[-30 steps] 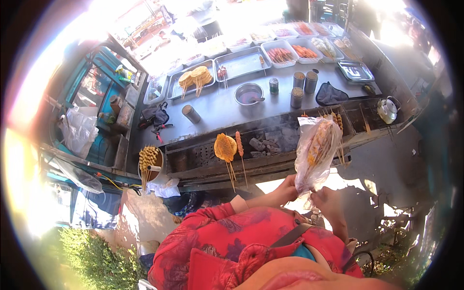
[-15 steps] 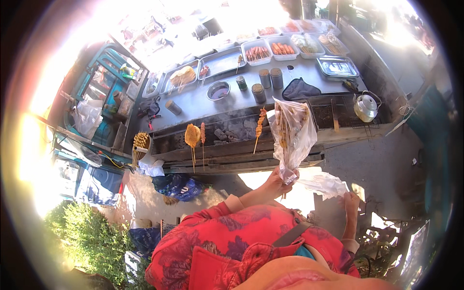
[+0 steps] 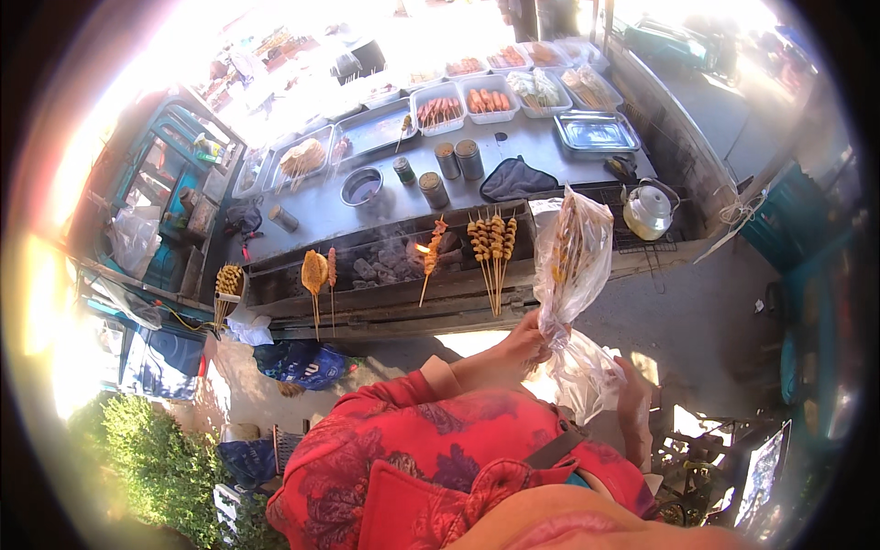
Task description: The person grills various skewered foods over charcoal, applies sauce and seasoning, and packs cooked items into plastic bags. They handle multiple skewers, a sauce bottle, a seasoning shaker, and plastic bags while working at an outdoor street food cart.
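Note:
My left hand (image 3: 524,346) is closed round the gathered neck of a clear plastic bag (image 3: 576,247) with several skewers inside, held up over the near edge of a long charcoal grill (image 3: 385,316). To the right, my right hand (image 3: 632,390) grips the bag's loose, crumpled tail; its fingertips are partly hidden. Left of the bag, a cluster of skewers with coiled brown pieces (image 3: 495,243) lies across the grill. Farther left are an orange skewer (image 3: 431,252) beside a small flame, a thin skewer (image 3: 332,268) and a flat golden piece on sticks (image 3: 314,273).
Behind the grill, a metal counter (image 3: 302,243) carries shaker tins (image 3: 434,191), a round metal pot (image 3: 362,187), a dark cloth (image 3: 518,180) and trays of skewers (image 3: 438,108). A kettle (image 3: 647,210) stands at the grill's right end. A container of skewers (image 3: 229,282) is at its left end.
My right hand has come in toward my left, bunching the bag's tail. The bag has shifted right across the grill, uncovering the coiled skewers. The whole view has shifted slightly.

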Available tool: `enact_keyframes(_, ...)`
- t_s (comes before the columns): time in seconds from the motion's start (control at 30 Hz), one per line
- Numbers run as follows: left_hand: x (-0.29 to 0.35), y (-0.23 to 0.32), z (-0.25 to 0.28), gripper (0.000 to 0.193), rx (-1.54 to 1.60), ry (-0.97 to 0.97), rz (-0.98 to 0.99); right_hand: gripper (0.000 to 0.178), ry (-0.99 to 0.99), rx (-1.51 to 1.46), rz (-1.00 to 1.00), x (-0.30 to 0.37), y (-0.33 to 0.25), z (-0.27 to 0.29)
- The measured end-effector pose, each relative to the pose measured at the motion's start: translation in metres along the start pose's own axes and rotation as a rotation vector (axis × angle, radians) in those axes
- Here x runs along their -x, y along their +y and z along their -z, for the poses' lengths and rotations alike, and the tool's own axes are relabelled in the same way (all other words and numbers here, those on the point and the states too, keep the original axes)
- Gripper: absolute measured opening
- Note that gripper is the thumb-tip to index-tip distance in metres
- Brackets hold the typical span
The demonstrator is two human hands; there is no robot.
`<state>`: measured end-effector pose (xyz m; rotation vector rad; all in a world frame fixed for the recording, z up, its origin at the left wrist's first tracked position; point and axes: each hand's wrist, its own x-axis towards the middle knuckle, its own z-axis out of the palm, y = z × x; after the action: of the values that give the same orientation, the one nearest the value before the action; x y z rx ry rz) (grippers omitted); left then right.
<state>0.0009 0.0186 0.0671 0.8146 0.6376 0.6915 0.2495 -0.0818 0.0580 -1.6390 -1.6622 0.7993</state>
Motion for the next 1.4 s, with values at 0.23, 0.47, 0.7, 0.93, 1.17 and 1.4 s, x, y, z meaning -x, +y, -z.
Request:
enact_keyframes(0.23,-0.062,0.019,0.024,0.011,-0.27,-0.007,-0.176,0.029,-0.21,-0.035,-0.011,-0.057,-0.044,0.062)
enact_keyframes(0.47,-0.107,0.057,0.033,0.02,-0.398,0.141,-0.41,0.025,-0.093,-0.261,-0.17,-0.129,-0.06,0.122)
enact_keyframes(0.7,-0.102,0.078,0.003,0.023,-0.565,0.125,-0.32,0.027,-0.063,-0.203,-0.028,-0.218,-0.042,0.147)
enact_keyframes(0.93,-0.115,0.053,-0.044,0.039,-0.842,0.025,-0.559,0.027,-0.099,-0.331,0.07,-0.274,-0.044,0.168)
enact_keyframes(1.17,-0.106,0.043,-0.08,0.043,-0.815,0.086,-0.459,0.023,-0.058,-0.194,0.339,-0.285,-0.044,0.202)
enact_keyframes(1.4,-0.116,0.028,-0.107,0.036,-1.025,0.277,-0.498,0.019,-0.052,0.103,0.643,-0.293,-0.048,0.23)
